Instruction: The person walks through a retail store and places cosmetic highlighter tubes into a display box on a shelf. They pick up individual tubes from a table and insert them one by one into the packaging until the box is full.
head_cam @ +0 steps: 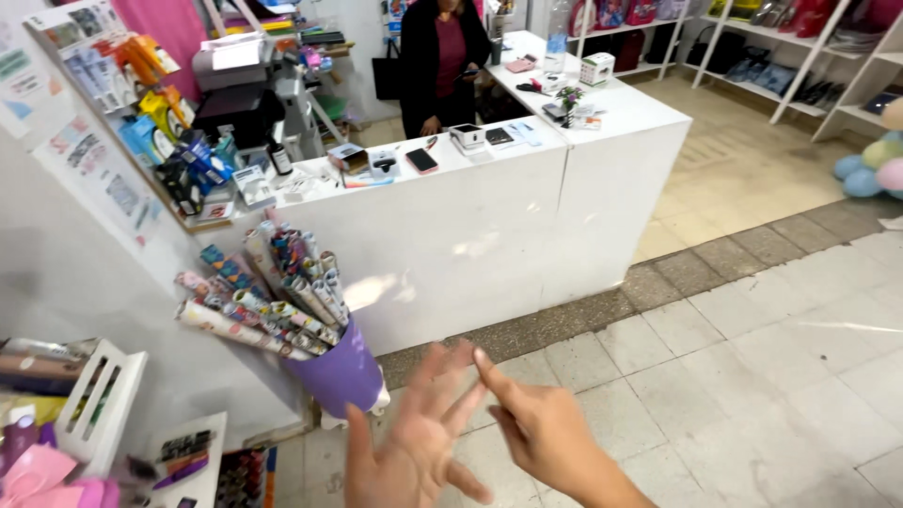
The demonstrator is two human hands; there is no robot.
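Both hands empty, hovering low centre of frame over the tiled floor [752, 376].

Left hand [414, 442] is spreading its fingers wide, palm open, gripping nothing; right hand [541, 428] is sitting just beside it at lower centre, one fingertip touching or nearly touching the left fingers, also gripping nothing. Nearest thing: a purple bucket [340, 374] to the left of the hands, leaning, holding patterned paper rolls [268, 296] that are fanning toward the upper left. A white counter [489, 235] is standing behind it at mid frame; a person [442, 56] in dark clothes is standing behind the counter at top centre.
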